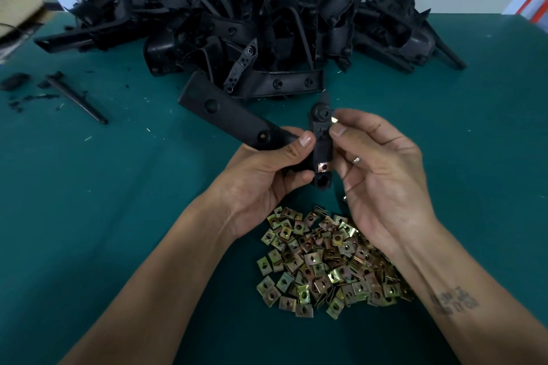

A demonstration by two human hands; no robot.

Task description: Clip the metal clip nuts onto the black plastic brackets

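Observation:
My left hand grips a black plastic bracket above the green table; the bracket's long flat arm points up and left, and a narrow tab stands upright between my hands. One metal clip nut sits clipped on the lower part of that tab. My right hand pinches another clip nut between thumb and fingertips, against the right edge of the tab's upper end. A heap of loose brass-coloured clip nuts lies just below my hands.
A big pile of black plastic brackets fills the back of the green table. A loose black rod and small black scraps lie at the left. A cardboard box stands at the far left edge.

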